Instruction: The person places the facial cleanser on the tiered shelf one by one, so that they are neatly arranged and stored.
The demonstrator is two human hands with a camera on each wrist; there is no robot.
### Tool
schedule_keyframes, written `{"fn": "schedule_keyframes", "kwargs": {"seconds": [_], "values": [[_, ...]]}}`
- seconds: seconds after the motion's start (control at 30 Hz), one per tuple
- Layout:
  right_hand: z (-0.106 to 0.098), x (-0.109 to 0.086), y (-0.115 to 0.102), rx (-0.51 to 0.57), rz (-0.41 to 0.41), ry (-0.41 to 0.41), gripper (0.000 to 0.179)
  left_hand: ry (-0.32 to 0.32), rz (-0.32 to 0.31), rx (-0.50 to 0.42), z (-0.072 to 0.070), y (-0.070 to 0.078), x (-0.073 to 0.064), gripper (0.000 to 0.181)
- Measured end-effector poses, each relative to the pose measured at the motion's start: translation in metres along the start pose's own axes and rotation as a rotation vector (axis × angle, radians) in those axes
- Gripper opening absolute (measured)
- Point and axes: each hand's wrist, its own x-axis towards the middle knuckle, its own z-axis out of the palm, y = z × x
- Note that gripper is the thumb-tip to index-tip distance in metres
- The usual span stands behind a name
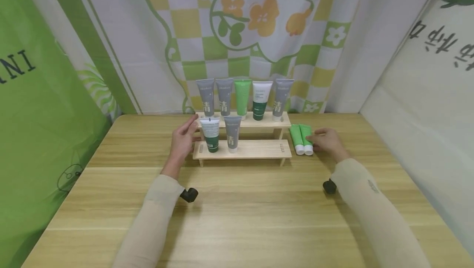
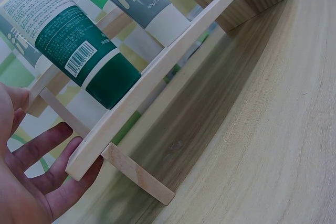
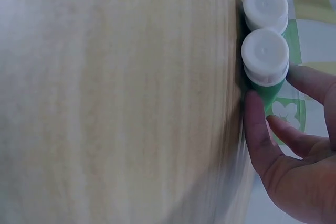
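A two-tier wooden rack [image 1: 255,149] holds standing squeeze tubes. At its left end is my left hand [image 1: 182,141], its spread fingers [image 2: 44,140] by the end of the lower board and its thumb side at the upper board. Closest to this hand on the lower tier stands a white-and-dark-green tube [image 2: 79,40], with a grey tube [image 1: 232,133] to its right. Two light green tubes [image 1: 296,138] with white caps lie side by side on the table, right of the rack. My right hand [image 1: 327,142] pinches the outer green tube [image 3: 265,90] at its side.
On the upper tier stand several grey tubes [image 1: 283,99], one green tube [image 1: 242,98] and one white-and-green tube [image 1: 262,100]. The rack sits near the back of the wooden table [image 1: 255,210]. A patterned curtain [image 1: 192,45] hangs behind it.
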Motion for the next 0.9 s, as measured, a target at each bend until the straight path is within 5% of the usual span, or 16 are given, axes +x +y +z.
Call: {"fn": "schedule_keyframes", "kwargs": {"seconds": [0.5,0.9], "values": [[0.003,0.008,-0.009,-0.129,0.062,-0.039,0.068,-0.002,0.024,0.007,0.001,-0.001,0.000,0.047],[0.005,0.013,-0.008,-0.103,0.070,-0.088,0.068,-0.004,0.047,0.015,0.000,-0.001,-0.001,0.046]]}}
